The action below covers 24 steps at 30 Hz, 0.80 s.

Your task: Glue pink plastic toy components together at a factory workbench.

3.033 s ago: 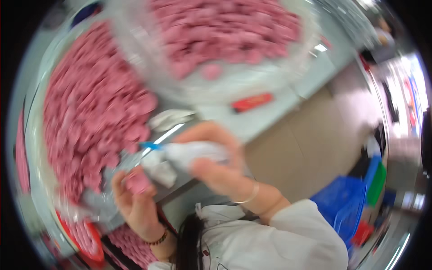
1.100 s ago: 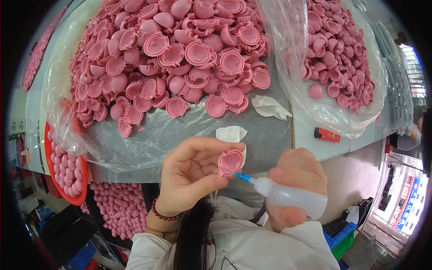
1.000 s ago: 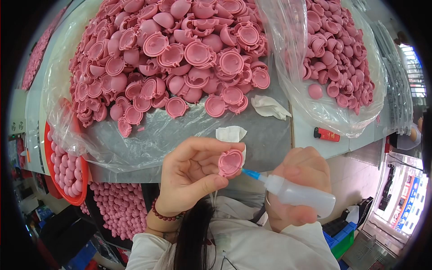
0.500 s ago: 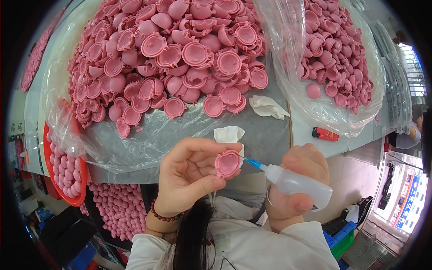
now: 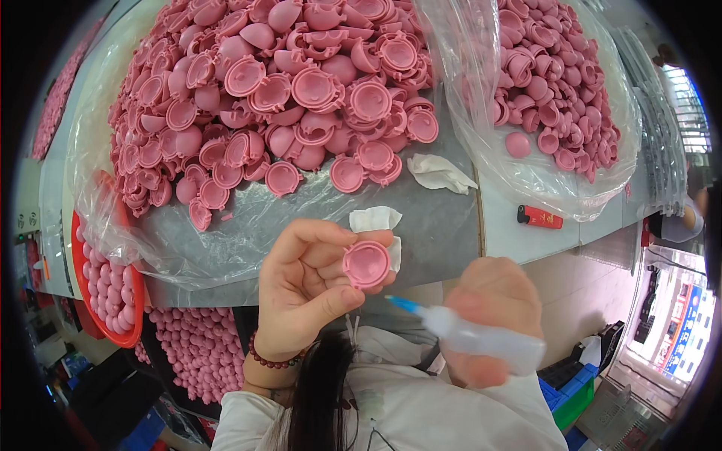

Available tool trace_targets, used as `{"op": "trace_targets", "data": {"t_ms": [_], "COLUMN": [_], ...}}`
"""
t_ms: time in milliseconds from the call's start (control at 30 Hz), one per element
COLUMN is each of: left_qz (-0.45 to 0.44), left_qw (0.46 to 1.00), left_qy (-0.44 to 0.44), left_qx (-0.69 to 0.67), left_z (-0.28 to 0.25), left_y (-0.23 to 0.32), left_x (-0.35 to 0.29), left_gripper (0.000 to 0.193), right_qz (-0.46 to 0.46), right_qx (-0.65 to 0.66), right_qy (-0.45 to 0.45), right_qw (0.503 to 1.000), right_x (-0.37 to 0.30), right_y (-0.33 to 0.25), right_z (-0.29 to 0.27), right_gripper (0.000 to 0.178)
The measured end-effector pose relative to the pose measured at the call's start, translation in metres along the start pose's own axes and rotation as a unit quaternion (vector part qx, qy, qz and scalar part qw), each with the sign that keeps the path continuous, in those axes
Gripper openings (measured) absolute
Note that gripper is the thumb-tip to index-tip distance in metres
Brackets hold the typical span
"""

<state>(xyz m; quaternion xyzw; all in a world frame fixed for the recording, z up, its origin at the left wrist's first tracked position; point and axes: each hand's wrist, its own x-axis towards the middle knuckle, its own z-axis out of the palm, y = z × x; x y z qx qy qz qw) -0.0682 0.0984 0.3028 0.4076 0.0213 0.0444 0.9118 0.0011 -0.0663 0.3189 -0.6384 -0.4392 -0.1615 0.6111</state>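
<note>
Between its thumb and fingers, my left hand point(image 5: 301, 286) holds a pink plastic half-shell point(image 5: 366, 264), its hollow side facing up. My right hand point(image 5: 496, 301), blurred by motion, is wrapped around a cloudy white squeeze bottle point(image 5: 481, 338). A thin nozzle with a blue base point(image 5: 402, 304) points from the bottle toward the shell and stands a little apart from it. Just beyond the shell lies a folded white tissue point(image 5: 374, 219), partly covered by my left fingers. A large heap of similar pink half-shells point(image 5: 248, 113) spreads over plastic sheeting on the grey table point(image 5: 444, 233).
A second pink heap point(image 5: 549, 83) sits in clear plastic at the right. Near it are a red lighter point(image 5: 540, 217) and a crumpled tissue point(image 5: 440, 174). An orange-red basket point(image 5: 138, 301) holds pink balls at the left. More pink balls point(image 5: 197, 353) fill a dark container below the table edge.
The nozzle has pulled back from the shell's rim and dropped lower as my right hand moved down. My left hand has shifted slightly left, and the shell now faces up more squarely.
</note>
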Motion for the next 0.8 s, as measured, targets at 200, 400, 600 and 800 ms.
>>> {"op": "trace_targets", "data": {"t_ms": [200, 400, 600, 800], "left_qz": [-0.018, 0.018, 0.013, 0.005], "left_qw": [0.997, 0.998, 0.996, 0.995], "left_qy": [0.067, 0.036, 0.048, 0.051], "left_qx": [0.023, 0.049, 0.077, 0.082], "left_z": [0.001, -0.003, -0.004, -0.003], "left_y": [-0.004, -0.011, -0.009, -0.007], "left_x": [-0.003, -0.003, -0.006, -0.005], "left_gripper": [0.051, 0.055, 0.055, 0.055], "right_qz": [0.068, 0.249, 0.264, 0.169], "right_qx": [-0.148, -0.326, -0.381, -0.589], "right_qy": [0.371, 0.365, 0.363, 0.215], "right_qw": [0.914, 0.836, 0.809, 0.761], "right_x": [-0.010, -0.017, -0.036, 0.000], "right_y": [0.019, 0.050, 0.080, 0.056], "right_z": [-0.056, -0.213, -0.260, -0.220], "right_gripper": [0.043, 0.041, 0.047, 0.059]}}
